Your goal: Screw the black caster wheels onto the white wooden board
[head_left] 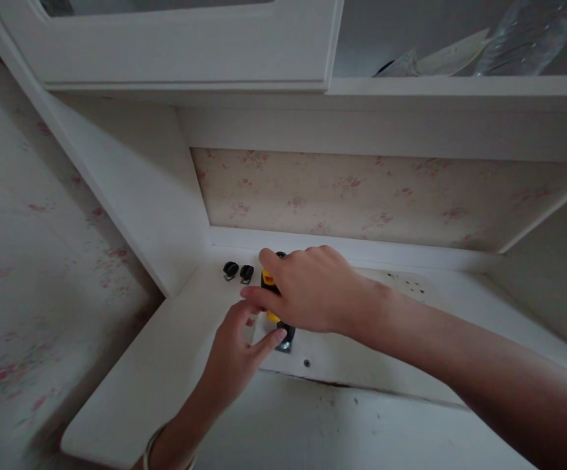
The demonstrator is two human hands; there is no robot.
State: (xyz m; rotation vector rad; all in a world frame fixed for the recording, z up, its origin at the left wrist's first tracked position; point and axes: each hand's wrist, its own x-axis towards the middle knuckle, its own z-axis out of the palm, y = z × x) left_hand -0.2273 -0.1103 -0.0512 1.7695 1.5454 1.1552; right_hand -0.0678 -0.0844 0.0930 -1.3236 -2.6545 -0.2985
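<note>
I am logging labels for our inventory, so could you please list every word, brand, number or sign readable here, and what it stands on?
No text is readable anywhere in this view.
The yellow-and-black tool in the right hand: no visible label.
The papers on the upper shelf: too blurred to read.
The small black clips: no marking shows.

Yellow-black tool (274,294); white desk (166,365); pink-floral wallpaper (361,196).
</note>
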